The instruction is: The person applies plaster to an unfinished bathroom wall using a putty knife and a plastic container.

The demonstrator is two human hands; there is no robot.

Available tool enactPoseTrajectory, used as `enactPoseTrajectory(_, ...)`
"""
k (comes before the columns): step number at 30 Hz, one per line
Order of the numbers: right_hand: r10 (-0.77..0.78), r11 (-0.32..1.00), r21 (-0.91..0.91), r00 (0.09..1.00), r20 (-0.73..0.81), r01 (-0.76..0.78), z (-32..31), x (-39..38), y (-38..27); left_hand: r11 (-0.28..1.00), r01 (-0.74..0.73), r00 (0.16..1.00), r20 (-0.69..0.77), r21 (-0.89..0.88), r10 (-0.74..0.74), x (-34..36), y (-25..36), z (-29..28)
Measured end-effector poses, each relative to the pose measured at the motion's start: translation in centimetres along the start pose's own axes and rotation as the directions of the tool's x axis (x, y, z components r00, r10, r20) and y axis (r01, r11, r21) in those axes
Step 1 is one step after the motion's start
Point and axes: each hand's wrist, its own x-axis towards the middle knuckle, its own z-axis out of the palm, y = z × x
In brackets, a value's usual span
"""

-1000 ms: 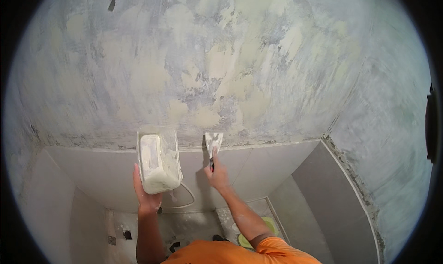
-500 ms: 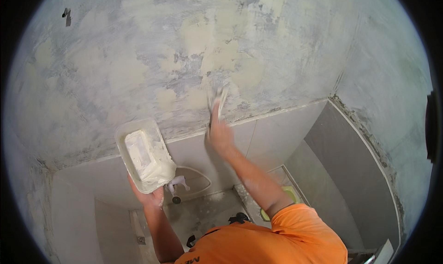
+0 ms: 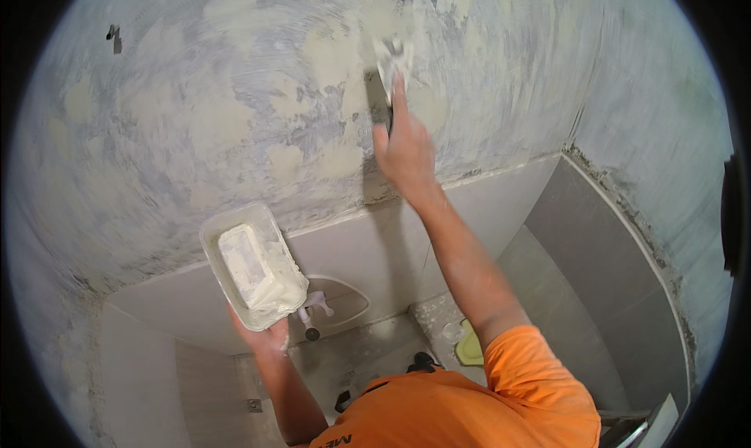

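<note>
My left hand (image 3: 266, 337) supports a translucent plastic tub (image 3: 213, 248) from below, its fingers mostly hidden under it. Cream-coloured putty (image 3: 270, 285) lines the tub and is heaped toward its near right corner. Up on the wall, my right hand (image 3: 407, 152) grips a putty knife (image 3: 393, 64), the forefinger stretched along it toward the blade. The blade lies against the patchy grey wall (image 3: 195, 119) and is slightly blurred. Cream patches of putty surround it.
Below the wall's rough lower edge runs grey tiling (image 3: 485, 205). A white tap (image 3: 315, 301) with a hose juts out beneath the tub. A yellow-green item (image 3: 469, 345) sits low on the right. A small dark hole (image 3: 115, 38) marks the upper left wall.
My right hand has swept the putty knife upward and slightly right, from near the tile edge to higher on the wall. The tub in my left hand stays nearly where it was.
</note>
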Motion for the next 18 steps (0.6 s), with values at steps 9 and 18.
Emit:
enactPoseTrajectory(9,0.275,0.961,-0.143,0.848,0.452,-0.235,9.5,-14.7,5.3,0.998,-0.039,0.993,-0.109,-0.041,0.034,0.4,-0.1,-1.6)
enactPoseTrajectory(18,0.002,0.999,0.036,1.0,0.016,-0.002,6.2,-7.9,6.9,0.992,-0.122,0.992,-0.036,0.03,0.123,1.4,-0.7,-3.6)
